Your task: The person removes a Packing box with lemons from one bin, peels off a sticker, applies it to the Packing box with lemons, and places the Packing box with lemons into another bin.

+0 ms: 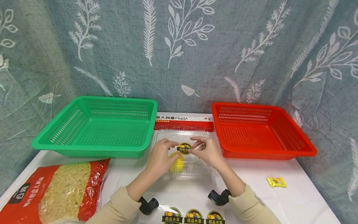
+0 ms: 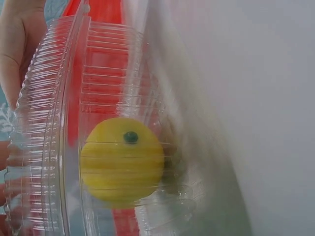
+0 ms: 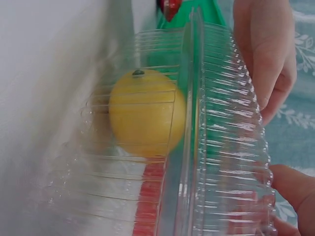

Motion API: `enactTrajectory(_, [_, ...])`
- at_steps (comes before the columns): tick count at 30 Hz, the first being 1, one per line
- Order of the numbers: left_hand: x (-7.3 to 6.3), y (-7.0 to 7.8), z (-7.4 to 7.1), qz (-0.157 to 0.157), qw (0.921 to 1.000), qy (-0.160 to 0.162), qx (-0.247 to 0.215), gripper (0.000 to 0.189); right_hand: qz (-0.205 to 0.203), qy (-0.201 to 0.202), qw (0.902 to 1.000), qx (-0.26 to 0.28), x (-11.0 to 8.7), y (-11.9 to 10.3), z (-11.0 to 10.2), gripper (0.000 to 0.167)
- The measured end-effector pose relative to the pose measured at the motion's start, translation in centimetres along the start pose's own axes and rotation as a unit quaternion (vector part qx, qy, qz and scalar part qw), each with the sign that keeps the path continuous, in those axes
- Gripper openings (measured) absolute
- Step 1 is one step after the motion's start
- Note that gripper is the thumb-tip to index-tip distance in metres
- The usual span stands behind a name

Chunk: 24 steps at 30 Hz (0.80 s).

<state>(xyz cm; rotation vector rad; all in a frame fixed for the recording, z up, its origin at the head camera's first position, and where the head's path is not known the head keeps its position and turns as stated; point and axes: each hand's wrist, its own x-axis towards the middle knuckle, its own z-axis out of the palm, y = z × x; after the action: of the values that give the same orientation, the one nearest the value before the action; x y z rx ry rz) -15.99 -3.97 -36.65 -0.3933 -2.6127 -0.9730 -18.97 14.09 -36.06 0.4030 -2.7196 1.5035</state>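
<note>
A clear plastic clamshell box [image 1: 195,166] lies closed on the table, with a yellow lemon-like fruit [image 2: 122,162] inside, a dark green spot at its end. On the lid sits a round fruit-label sticker [image 1: 184,148] with a dark banner. My left hand [image 1: 162,154] is over the left part of the lid, thumb and index finger spread at the sticker's left side. From the other side, my right hand [image 1: 207,151] reaches in, its thumb tip at the sticker's right edge and its index finger raised apart. In the right wrist view, ribbed box walls partly hide the fingertips.
A green basket [image 1: 112,151] stands at the left, a red basket [image 1: 265,153] at the right. Behind the box lies a red-and-white pasta box [image 1: 184,123]. A pasta bag [image 1: 64,189], a small yellow packet [image 1: 276,182] and a sheet of stickers [image 1: 194,217] are nearer.
</note>
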Motion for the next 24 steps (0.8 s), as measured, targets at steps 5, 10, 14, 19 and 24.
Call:
enactTrajectory(5, [-0.2, -0.2, 0.0, 0.006, 0.9990, 0.013, -0.043, 0.020, -0.006, 0.007, 0.9995, 0.029, -0.2, 0.1, -0.2, 0.038])
enactTrajectory(10, [-0.5, -0.2, -0.2, 0.005, 0.9970, 0.025, -0.073, 0.018, -0.010, -0.001, 0.9981, 0.060, -0.4, 0.1, -0.5, 0.038])
enactTrajectory(14, [-0.6, -0.3, -0.7, 0.007, 0.9957, 0.044, -0.081, 0.017, -0.014, -0.004, 0.9976, 0.068, -0.8, -0.1, -0.7, 0.036])
enactTrajectory(19, [-0.9, -0.5, -1.1, 0.001, 0.9951, 0.053, -0.084, 0.017, -0.017, -0.005, 0.9972, 0.073, -1.2, -0.2, -1.0, 0.032])
enactTrajectory(24, [-1.4, -0.8, -1.3, -0.001, 0.9941, 0.060, -0.091, 0.016, -0.014, 0.002, 0.9973, 0.072, -1.5, -0.2, -1.4, 0.029])
